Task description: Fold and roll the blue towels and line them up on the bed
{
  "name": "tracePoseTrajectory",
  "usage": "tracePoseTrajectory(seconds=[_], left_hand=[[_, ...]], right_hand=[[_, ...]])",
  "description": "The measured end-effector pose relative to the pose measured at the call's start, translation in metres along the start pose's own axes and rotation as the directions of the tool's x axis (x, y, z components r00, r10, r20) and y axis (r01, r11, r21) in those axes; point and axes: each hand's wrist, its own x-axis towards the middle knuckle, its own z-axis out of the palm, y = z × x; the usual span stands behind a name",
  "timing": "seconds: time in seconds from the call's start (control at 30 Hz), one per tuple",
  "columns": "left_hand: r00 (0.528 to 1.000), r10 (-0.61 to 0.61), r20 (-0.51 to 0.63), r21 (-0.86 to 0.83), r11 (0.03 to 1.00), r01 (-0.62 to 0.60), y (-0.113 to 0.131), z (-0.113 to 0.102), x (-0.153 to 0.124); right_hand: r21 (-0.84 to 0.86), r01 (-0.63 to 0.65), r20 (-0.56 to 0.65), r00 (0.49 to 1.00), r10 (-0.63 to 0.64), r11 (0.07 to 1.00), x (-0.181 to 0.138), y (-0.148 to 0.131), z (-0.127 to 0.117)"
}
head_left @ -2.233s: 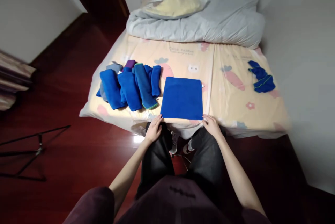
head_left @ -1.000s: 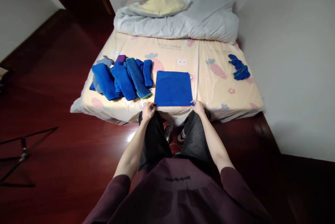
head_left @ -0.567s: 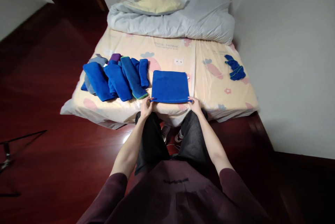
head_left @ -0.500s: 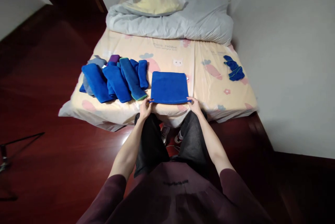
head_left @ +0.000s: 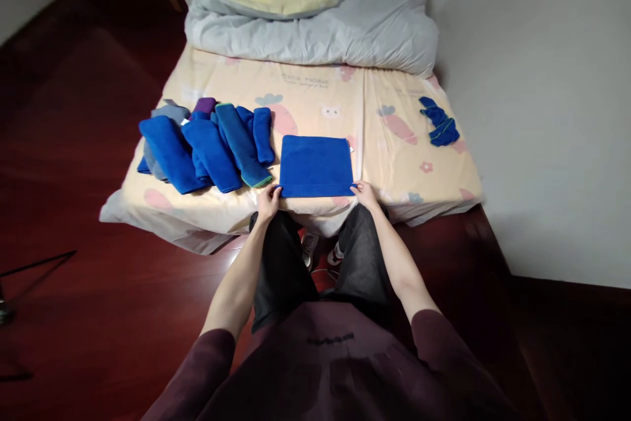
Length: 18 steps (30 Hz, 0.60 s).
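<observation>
I have the left hand (head_left: 269, 203) pinched on the near left corner of the blue towel (head_left: 316, 161), and the right hand (head_left: 365, 194) pinched on its near right corner. A narrow strip (head_left: 316, 190) lies turned over along the near edge; to keep it even, I'd hold both corners level, pull lightly outward and turn them together. The towel lies flat by the near edge of the bed (head_left: 389, 178), its long axis apparently left to right, its folded edge towards me, a white tag (head_left: 351, 149) at right. Just left sits a pile of rolled towels (head_left: 211, 153); far right, a crumpled blue cloth (head_left: 438, 121).
</observation>
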Motion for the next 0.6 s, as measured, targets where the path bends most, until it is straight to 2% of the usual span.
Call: tracePoseTrajectory(seconds=[0.37, 0.6], left_hand=[[0.996, -0.019, 0.086, -0.008, 1.0, 0.02, -0.0016, -0.0041, -0.0041], [1.0, 0.009, 0.01, 0.02, 1.0, -0.009, 0.0051, -0.004, -0.0085]], right_hand=[[-0.091, -0.054, -0.025, 0.998, 0.052, 0.994, 0.0008, -0.008, 0.0052], [-0.178, -0.067, -0.042, 0.997, 0.061, 0.982, 0.0006, -0.0064, 0.0019]])
